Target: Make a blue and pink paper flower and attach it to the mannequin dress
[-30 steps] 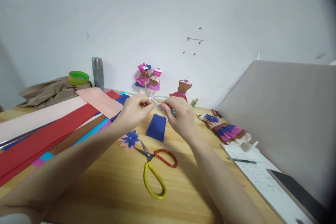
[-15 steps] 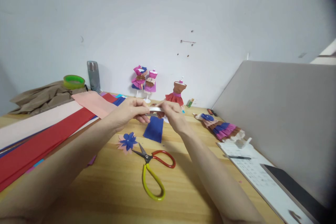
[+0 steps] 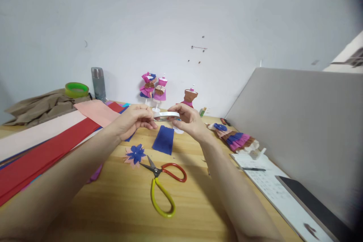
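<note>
Above the middle of the table, a narrow white roll of tape (image 3: 170,114) is between my hands. My right hand (image 3: 189,121) grips its right side, thumb below and fingers above. At the roll's left edge, my left hand (image 3: 138,121) is closed with the fingertips on the tape; whether a loose end is pinched there is too small to see. Below the hands lies a dark blue paper rectangle (image 3: 163,140). Nearer to me are a blue and peach paper flower (image 3: 136,154) and scissors (image 3: 156,172) with one red and one yellow handle, blades parted.
Long paper strips (image 3: 53,147) in red, pink and peach cover the left side. Behind stand a flask (image 3: 98,83), a green tape roll (image 3: 76,89) and small dressed mannequins (image 3: 160,89). A paper dress (image 3: 236,138), a keyboard (image 3: 263,181) and a grey panel (image 3: 297,121) are at right.
My hands have moved slightly apart, and more of the white tape roll shows between them. My right hand's fingers have spread around its side. The whole view has shifted a little.
</note>
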Action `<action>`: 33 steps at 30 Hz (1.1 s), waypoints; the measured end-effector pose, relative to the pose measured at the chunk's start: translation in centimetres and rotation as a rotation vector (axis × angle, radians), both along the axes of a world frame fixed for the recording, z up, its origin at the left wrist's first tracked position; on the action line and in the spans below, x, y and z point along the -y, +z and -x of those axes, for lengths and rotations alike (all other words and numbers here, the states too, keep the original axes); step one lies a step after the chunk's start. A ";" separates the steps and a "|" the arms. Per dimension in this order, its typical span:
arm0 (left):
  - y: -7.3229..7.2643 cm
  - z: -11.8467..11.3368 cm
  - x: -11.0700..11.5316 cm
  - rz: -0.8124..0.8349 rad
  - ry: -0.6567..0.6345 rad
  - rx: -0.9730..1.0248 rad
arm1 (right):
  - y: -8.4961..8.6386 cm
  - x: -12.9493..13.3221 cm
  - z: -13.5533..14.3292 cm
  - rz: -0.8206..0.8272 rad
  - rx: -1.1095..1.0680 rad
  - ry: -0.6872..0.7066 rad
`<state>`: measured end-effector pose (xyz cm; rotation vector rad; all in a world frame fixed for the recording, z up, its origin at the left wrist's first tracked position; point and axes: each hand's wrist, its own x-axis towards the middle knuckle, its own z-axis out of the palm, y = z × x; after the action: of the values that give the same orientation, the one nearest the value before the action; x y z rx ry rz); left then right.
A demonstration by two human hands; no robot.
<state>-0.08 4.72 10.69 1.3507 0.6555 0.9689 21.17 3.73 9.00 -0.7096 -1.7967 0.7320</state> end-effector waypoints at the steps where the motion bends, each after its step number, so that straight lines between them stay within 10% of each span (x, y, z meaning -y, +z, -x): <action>1: 0.0 0.1 -0.2 -0.009 -0.001 0.010 | 0.0 0.0 -0.2 -0.008 0.001 0.014; 14: 0.4 -0.2 1.0 -0.402 0.224 -0.168 | 1.3 2.2 0.9 -0.604 0.343 -0.435; 25: 0.0 -0.3 2.1 -0.894 0.286 -0.433 | 1.2 3.1 2.7 -0.324 0.301 -0.437; 33: 0.3 -0.5 2.5 -0.830 0.297 -0.433 | 1.1 3.2 2.8 -0.334 0.303 -0.418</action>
<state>0.38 2.22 10.99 2.2837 0.8345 1.2688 18.40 0.52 10.11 -0.9623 -1.8907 0.0432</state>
